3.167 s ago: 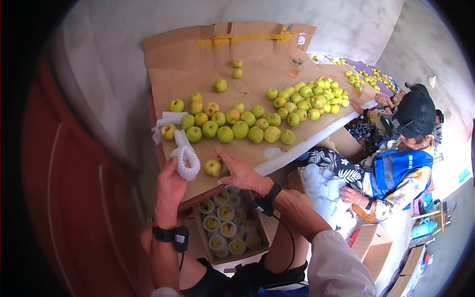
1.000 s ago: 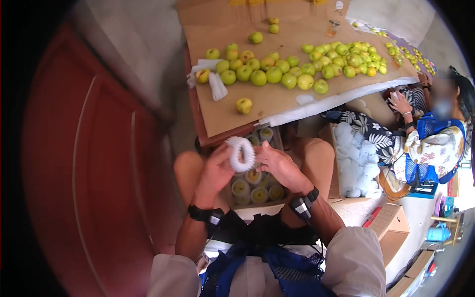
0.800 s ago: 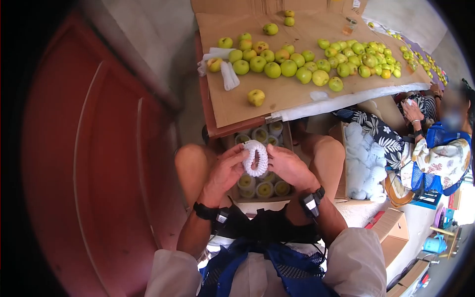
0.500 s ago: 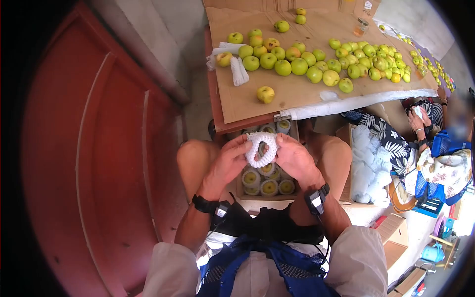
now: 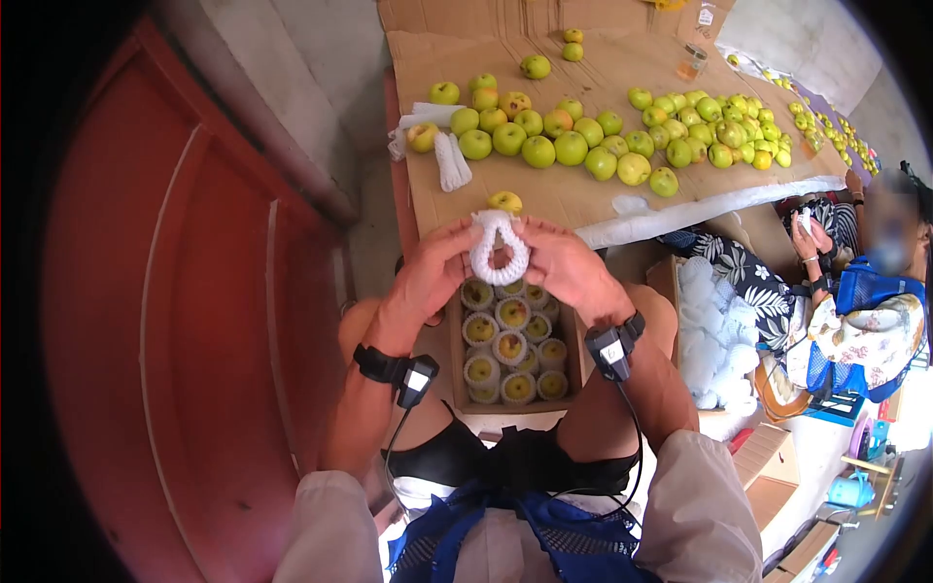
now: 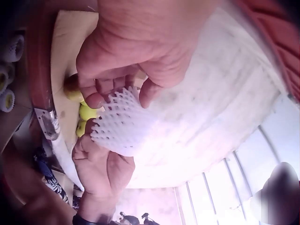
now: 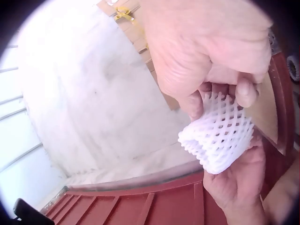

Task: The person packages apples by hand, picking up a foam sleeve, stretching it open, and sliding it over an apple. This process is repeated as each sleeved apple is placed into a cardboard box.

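Both my hands pinch a white foam fruit net (image 5: 479, 260), one at each side of its rim. Its opening is stretched into a teardrop, narrow at the top. My left hand (image 5: 435, 264) has thumb and fingers on one side, my right hand (image 5: 571, 267) on the other. In the left wrist view the mesh wall of the net (image 6: 119, 124) shows between the two hands, and in the right wrist view the net (image 7: 222, 129) has nothing visible inside it. Just beyond the hands, a yellow apple (image 5: 504, 201) lies on the cardboard-covered table (image 5: 457, 209), partly hidden by them.
Below my hands stands a cardboard box (image 5: 525, 406) of apples in foam nets (image 5: 512, 312). Rows of green apples (image 5: 571, 148) and flat foam nets (image 5: 452, 163) lie on the table. A person (image 5: 855, 321) sits at the right beside a box of foam nets (image 5: 717, 335). A red door (image 5: 224, 321) stands left.
The net, earlier in my left hand alone over the table, came back above the box, where my right hand took its other side. Lately both hands moved forward toward the table edge.
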The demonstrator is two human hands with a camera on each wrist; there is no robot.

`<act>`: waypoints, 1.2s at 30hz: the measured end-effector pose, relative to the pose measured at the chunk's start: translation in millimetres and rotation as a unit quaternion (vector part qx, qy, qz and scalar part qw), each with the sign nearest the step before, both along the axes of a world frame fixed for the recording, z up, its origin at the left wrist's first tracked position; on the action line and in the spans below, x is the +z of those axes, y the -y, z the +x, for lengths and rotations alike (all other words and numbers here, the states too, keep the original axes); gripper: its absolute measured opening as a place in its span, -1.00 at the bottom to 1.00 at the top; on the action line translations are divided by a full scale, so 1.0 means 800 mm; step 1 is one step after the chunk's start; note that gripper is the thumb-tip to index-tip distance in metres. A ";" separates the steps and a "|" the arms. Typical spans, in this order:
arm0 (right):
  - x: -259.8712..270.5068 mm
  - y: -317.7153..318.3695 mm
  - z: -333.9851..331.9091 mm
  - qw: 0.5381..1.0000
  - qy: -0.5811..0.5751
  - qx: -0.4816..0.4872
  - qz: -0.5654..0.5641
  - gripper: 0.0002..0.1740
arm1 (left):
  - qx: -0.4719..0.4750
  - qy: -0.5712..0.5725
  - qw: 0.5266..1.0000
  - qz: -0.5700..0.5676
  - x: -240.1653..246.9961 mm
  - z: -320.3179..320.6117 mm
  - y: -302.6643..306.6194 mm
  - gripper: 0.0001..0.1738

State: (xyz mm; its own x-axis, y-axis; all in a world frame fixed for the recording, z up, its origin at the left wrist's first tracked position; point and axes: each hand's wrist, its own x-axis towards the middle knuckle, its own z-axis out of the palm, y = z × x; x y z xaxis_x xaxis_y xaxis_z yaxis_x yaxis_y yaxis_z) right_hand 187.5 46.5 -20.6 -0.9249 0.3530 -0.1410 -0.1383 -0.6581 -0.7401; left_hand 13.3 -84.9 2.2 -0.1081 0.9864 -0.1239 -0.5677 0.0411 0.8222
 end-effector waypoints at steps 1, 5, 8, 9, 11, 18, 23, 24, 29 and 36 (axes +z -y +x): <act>0.008 -0.006 -0.006 0.999 -0.003 -0.018 0.040 -0.77 | -0.006 -0.003 1.000 -0.011 0.012 -0.003 -0.006 -0.53; 0.034 -0.041 -0.034 0.994 0.035 -0.050 0.092 -0.81 | 0.043 -0.026 0.999 0.003 0.011 -0.032 -0.048 -0.54; 0.026 -0.064 -0.046 0.992 0.046 -0.062 0.098 -0.84 | 0.029 -0.059 0.998 -0.024 -0.003 -0.056 -0.071 -0.59; 0.023 -0.066 -0.047 0.987 0.072 -0.086 0.115 -0.84 | 0.030 -0.059 0.998 -0.023 -0.006 -0.057 -0.075 -0.59; 0.017 -0.072 -0.054 0.980 0.099 -0.111 0.130 -0.82 | 0.049 -0.102 0.992 -0.051 -0.014 -0.060 -0.087 -0.70; -0.046 -0.081 -0.090 0.883 0.203 -0.262 0.333 -0.62 | 0.095 -0.172 0.975 -0.107 -0.062 -0.075 -0.111 -0.74; -0.070 -0.085 -0.097 0.834 0.244 -0.293 0.398 -0.62 | 0.124 -0.235 0.955 -0.134 -0.083 -0.070 -0.122 -0.72; -0.079 -0.089 -0.098 0.816 0.251 -0.300 0.426 -0.63 | 0.125 -0.235 0.955 -0.135 -0.084 -0.066 -0.124 -0.72; -0.108 -0.095 -0.108 0.819 0.235 -0.324 0.411 -0.64 | 0.164 -0.321 0.912 -0.198 -0.070 -0.051 -0.129 -0.71; -0.061 -0.068 -0.083 0.897 0.182 -0.317 0.247 -0.69 | 0.153 -0.261 0.945 -0.125 -0.101 -0.055 -0.132 -0.75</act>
State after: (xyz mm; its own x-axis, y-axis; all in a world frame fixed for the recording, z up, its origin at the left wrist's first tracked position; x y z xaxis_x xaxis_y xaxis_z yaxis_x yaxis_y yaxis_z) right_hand 121.2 101.0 -69.3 -0.4408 0.8945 -0.0744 -0.0585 -0.1113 -0.9921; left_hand -30.9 20.9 -78.3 -0.4937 0.8462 -0.2006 -0.1043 0.1714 0.9797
